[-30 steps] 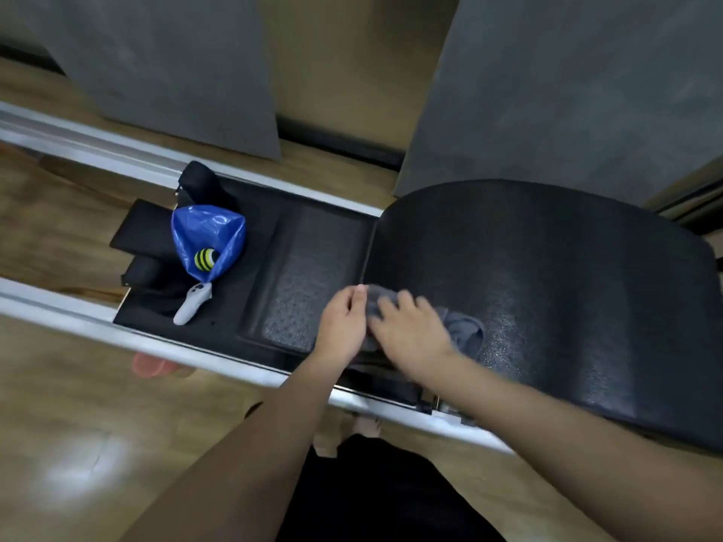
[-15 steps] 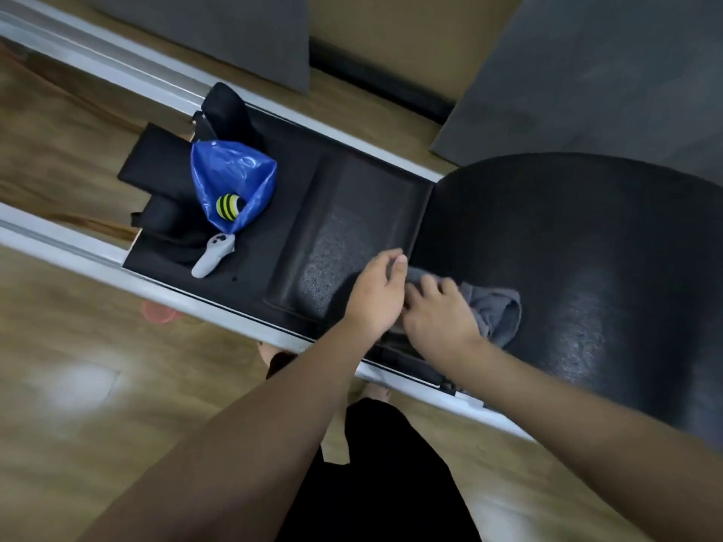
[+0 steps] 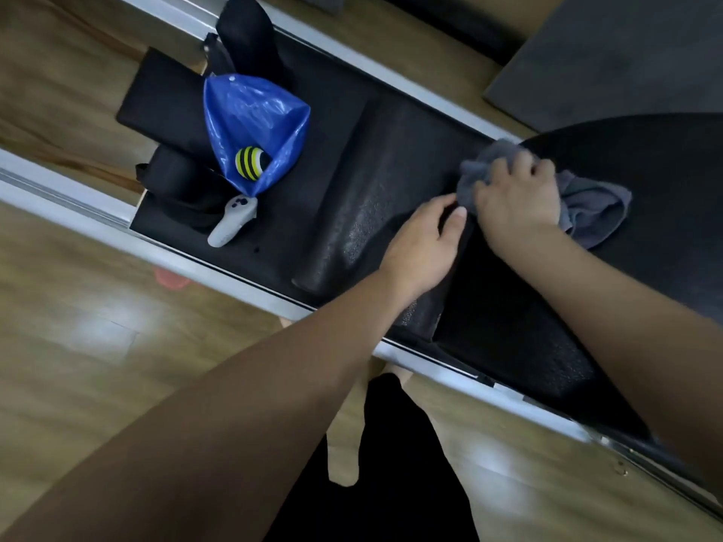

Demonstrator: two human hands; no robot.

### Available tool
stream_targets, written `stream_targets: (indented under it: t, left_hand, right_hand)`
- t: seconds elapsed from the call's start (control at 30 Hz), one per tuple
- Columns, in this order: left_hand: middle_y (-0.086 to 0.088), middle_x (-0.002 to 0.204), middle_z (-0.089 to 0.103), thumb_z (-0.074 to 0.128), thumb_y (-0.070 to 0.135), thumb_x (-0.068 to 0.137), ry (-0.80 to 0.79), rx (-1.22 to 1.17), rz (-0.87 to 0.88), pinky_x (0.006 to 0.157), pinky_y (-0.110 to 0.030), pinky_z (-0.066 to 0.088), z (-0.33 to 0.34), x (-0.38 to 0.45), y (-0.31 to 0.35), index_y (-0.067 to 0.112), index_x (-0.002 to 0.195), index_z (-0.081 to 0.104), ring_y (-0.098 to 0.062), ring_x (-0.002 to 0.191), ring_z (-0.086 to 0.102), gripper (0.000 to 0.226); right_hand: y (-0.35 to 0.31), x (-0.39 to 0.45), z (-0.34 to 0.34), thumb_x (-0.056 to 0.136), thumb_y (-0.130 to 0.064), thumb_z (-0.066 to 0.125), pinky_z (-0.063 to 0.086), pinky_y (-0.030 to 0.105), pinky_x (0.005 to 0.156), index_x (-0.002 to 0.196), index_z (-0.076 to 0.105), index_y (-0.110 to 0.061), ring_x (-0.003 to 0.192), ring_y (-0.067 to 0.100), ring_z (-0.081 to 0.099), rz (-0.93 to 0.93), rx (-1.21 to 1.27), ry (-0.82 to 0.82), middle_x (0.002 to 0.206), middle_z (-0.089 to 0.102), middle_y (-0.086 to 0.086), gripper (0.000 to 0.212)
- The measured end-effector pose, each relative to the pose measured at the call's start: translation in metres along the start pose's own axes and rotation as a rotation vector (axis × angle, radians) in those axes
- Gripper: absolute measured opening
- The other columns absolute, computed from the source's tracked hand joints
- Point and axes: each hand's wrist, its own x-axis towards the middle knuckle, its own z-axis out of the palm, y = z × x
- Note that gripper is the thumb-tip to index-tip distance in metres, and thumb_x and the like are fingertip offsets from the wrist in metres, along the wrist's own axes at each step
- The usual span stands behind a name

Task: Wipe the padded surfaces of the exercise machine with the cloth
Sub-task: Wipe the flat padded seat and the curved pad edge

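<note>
The grey cloth (image 3: 587, 205) lies bunched at the near-left edge of the big curved black pad (image 3: 645, 170), where that pad meets the flat textured pad (image 3: 371, 197) of the exercise machine. The right hand (image 3: 516, 201) presses down on the cloth with its fingers curled into the fabric, gripping it. The left hand (image 3: 426, 240) rests just beside it on the seam between the two pads, fingers loosely bent, holding nothing. Further left on the black carriage sits a glossy blue bag (image 3: 250, 127) with a yellow-and-black striped ball (image 3: 250, 162) showing at its mouth, and a pale grey handheld controller (image 3: 231, 224) just below it. Silver rails (image 3: 78, 197) frame the machine over a wood floor (image 3: 78, 365); grey panels (image 3: 626, 52) stand beyond. No lettering is legible. The curved pad runs out of view at the right.
</note>
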Motion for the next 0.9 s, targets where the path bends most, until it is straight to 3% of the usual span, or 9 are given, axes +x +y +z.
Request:
stream_targets:
  t: [0.1,0.17,0.27,0.4,0.5,0.6,0.73,0.9]
  left_hand:
    - [0.0,0.143,0.055,0.041,0.043,0.101,0.023,-0.02,-0.065,0.113,-0.038,0.037,-0.004,0.009,-0.013,0.021,0.142,0.05,-0.014,0.131,0.051,0.047]
    - [0.003,0.142,0.055,0.04,0.045,0.101,0.026,-0.023,-0.118,0.113,-0.037,0.037,-0.007,0.01,-0.022,0.025,0.141,0.049,-0.013,0.13,0.051,0.045]
    - [0.002,0.142,0.054,0.04,0.042,0.102,0.067,0.024,-0.121,0.112,-0.037,0.037,-0.015,0.014,-0.034,0.023,0.141,0.049,-0.015,0.131,0.049,0.044]
    - [0.001,0.137,0.053,0.043,0.036,0.102,0.163,0.12,-0.083,0.11,-0.038,0.038,-0.03,0.03,-0.048,0.019,0.134,0.055,-0.016,0.129,0.047,0.039]
    - [-0.002,0.122,0.057,0.049,0.029,0.099,0.328,0.159,-0.045,0.104,-0.033,0.039,-0.049,0.044,-0.056,0.016,0.122,0.061,-0.019,0.118,0.05,0.028]
    - [-0.006,0.125,0.055,0.051,0.026,0.099,0.458,0.203,-0.101,0.1,-0.027,0.032,-0.07,0.058,-0.072,0.015,0.123,0.061,-0.024,0.12,0.048,0.028]
    - [0.0,0.143,0.046,0.046,0.034,0.1,0.46,0.194,-0.287,0.108,-0.043,0.028,-0.076,0.067,-0.088,0.024,0.135,0.054,-0.022,0.134,0.04,0.036]
    - [0.004,0.147,0.041,0.044,0.038,0.101,0.449,0.112,-0.359,0.114,-0.048,0.019,-0.059,0.067,-0.095,0.029,0.138,0.048,-0.017,0.136,0.036,0.037]
  right_hand:
    - [-0.04,-0.052,0.004,0.101,-0.03,0.038,0.036,0.044,0.093,0.142,0.045,-0.022,0.124,0.035,0.037,-0.249,0.08,-0.001,0.137,0.044,0.009,0.042]
    - [-0.058,-0.076,0.004,0.1,-0.026,0.039,0.037,0.044,0.091,0.139,0.046,-0.022,0.12,0.036,0.038,-0.307,0.14,-0.045,0.134,0.044,0.01,0.041]
    - [-0.065,-0.063,0.003,0.097,-0.023,0.045,0.039,0.044,0.088,0.133,0.046,-0.02,0.115,0.038,0.042,-0.094,0.266,-0.113,0.129,0.045,0.013,0.036]
    - [-0.061,0.004,0.007,0.092,-0.02,0.054,0.041,0.046,0.086,0.133,0.045,-0.02,0.112,0.039,0.045,0.285,0.572,-0.083,0.129,0.046,0.016,0.042]
    - [-0.047,0.055,0.01,0.087,-0.016,0.062,0.04,0.051,0.091,0.133,0.044,-0.021,0.118,0.041,0.041,0.492,0.841,0.019,0.134,0.043,0.017,0.049]
    - [-0.038,0.093,0.016,0.088,-0.011,0.058,0.041,0.054,0.092,0.138,0.04,-0.028,0.121,0.04,0.039,0.636,0.985,0.149,0.137,0.04,0.015,0.056]
    - [-0.075,0.082,0.027,0.094,-0.016,0.047,0.043,0.054,0.086,0.143,0.039,-0.033,0.115,0.041,0.041,0.723,1.155,0.227,0.135,0.039,0.016,0.053]
    - [-0.188,-0.038,0.034,0.081,-0.02,0.063,0.051,0.051,0.074,0.14,0.047,-0.032,0.093,0.038,0.047,0.501,1.175,0.22,0.116,0.047,0.017,0.062]
